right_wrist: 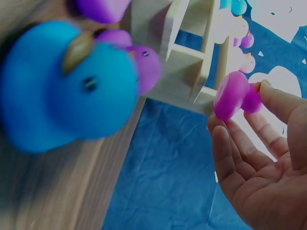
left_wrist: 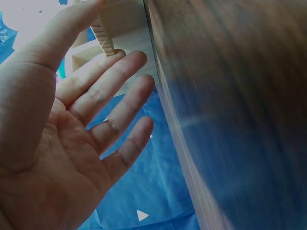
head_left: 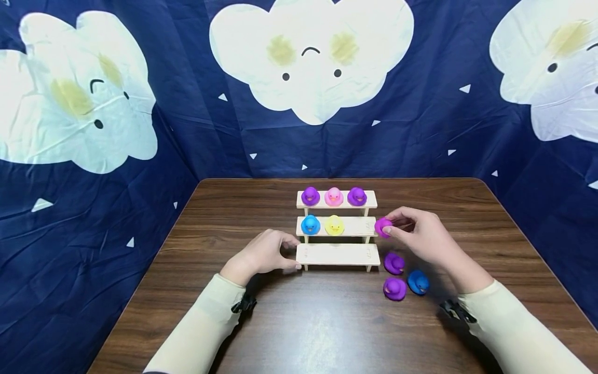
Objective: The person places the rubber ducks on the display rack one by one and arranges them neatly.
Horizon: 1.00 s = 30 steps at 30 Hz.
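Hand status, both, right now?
Left hand: open, fingers loosely extended, at the left end of the front pale wooden shelf.
Right hand: holding a small purple toy duck, pinched between thumb and fingers.

Left of the held duck [head_left: 383, 227], which the right hand [head_left: 420, 234] has at the right end of the middle shelf [head_left: 359, 227], two seated ducks [head_left: 334, 225] share that shelf, while behind and left of the grip the back shelf [head_left: 370, 199] carries three lined-up ducks [head_left: 334, 197]. Before and left of it stands the front shelf [head_left: 338, 254], the left hand [head_left: 263, 253] at its far end. Before the grip, three loose ducks [head_left: 394, 289] lie on the table [head_left: 280, 322], right of the front shelf.
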Each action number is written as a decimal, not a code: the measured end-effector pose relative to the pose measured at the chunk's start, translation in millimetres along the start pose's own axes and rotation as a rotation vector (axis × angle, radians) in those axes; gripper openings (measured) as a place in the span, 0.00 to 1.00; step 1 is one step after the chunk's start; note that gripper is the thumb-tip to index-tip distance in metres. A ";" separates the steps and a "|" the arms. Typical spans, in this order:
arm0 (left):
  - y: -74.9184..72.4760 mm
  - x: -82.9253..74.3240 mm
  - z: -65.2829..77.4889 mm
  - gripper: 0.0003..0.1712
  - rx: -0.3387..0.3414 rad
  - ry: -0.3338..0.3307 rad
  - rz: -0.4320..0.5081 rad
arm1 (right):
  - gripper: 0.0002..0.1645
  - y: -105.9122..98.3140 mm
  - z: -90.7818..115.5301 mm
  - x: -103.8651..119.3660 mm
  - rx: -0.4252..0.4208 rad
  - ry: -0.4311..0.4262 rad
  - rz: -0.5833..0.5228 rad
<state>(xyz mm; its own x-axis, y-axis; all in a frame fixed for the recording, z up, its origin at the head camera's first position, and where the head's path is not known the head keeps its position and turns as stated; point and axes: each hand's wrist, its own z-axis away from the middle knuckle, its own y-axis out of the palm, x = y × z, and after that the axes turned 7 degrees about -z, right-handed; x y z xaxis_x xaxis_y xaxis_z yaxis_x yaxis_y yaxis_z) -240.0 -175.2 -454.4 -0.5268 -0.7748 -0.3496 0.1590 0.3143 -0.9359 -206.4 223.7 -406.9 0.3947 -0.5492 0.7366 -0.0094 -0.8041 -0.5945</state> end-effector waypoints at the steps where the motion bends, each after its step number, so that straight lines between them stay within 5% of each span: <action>1: 0.3 0.2 0.3 0.25 -0.001 -0.002 0.001 | 0.09 2.1 -2.4 1.6 0.003 -0.003 -0.005; 17: 0.2 -0.3 0.5 0.24 0.000 -0.005 0.004 | 0.11 32.2 -23.0 14.2 0.025 0.002 -0.055; 30: -0.1 0.3 0.3 0.25 -0.002 0.004 -0.004 | 0.11 44.2 -32.1 12.7 0.038 -0.012 0.006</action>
<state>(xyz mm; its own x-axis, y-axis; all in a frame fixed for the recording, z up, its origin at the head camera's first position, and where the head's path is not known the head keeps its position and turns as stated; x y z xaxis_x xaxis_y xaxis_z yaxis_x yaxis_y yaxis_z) -239.9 -175.6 -454.5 -0.5305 -0.7739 -0.3460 0.1551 0.3127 -0.9371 -231.3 173.9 -413.4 0.4053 -0.5513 0.7292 0.0228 -0.7913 -0.6110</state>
